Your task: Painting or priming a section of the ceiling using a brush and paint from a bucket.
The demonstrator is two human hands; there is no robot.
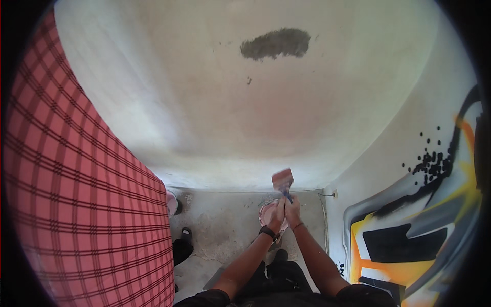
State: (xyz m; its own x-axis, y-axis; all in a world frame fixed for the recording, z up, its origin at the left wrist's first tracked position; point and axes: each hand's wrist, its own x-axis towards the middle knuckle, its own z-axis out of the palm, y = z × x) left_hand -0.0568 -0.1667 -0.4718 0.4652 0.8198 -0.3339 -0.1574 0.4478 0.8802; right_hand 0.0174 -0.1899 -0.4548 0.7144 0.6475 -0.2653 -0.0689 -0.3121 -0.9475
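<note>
A wide paintbrush [283,179] with a dark blue handle and a reddish-brown head points up and away from me, toward the foot of the wall. My right hand [293,212] is closed round its handle. Pressed against it, my left hand [277,213] has its fingers closed at the lower end of the handle; my hands partly hide that end. Below them on the floor stands a round bucket [266,206] with pink inside, partly covered by my left hand and wrist.
Ahead rises a pale wall [204,92] with a dark grey patch [276,44]. A pink checked cloth [87,179] fills the left side. Beyond its edge are another bucket [177,203] and a person's foot [186,234]. Graffiti [409,240] covers the right wall, beside a thin cable [325,215].
</note>
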